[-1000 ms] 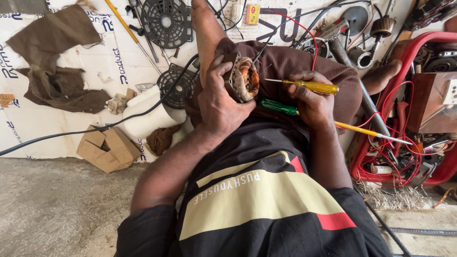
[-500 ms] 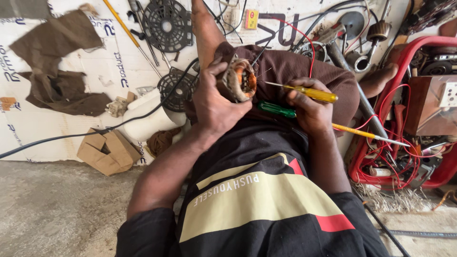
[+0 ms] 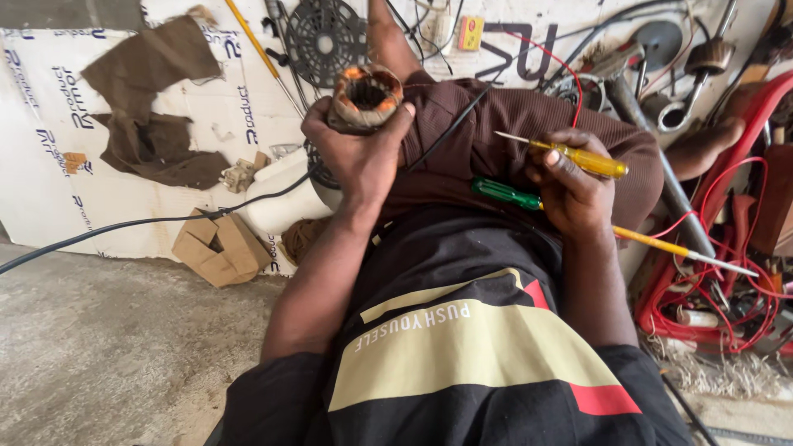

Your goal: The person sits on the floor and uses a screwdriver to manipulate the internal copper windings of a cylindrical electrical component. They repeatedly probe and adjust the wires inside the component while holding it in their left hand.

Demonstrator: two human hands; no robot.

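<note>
My left hand [image 3: 357,153] grips a round motor stator [image 3: 367,97] with copper windings, held up over my knee with its open end facing me. My right hand [image 3: 572,192] rests on my lap and holds a yellow-handled screwdriver [image 3: 578,156], its tip pointing left toward the stator but apart from it. A green-handled screwdriver [image 3: 505,193] is also caught under that hand's fingers. A second yellow-handled tool [image 3: 661,245] lies just right of my wrist. A black cable [image 3: 450,124] runs down from the stator across my brown trousers.
A white sheet [image 3: 124,223] on the concrete floor carries brown rags [image 3: 153,99], a torn cardboard box [image 3: 216,245], a black fan grille [image 3: 324,37] and a white container [image 3: 281,194]. Red wires and a red frame [image 3: 727,272] crowd the right, with metal tools [image 3: 661,83] behind.
My left hand has lifted the stator higher and further from me. The right hand with the yellow screwdriver has stayed on my lap, so the gap between tip and stator has grown.
</note>
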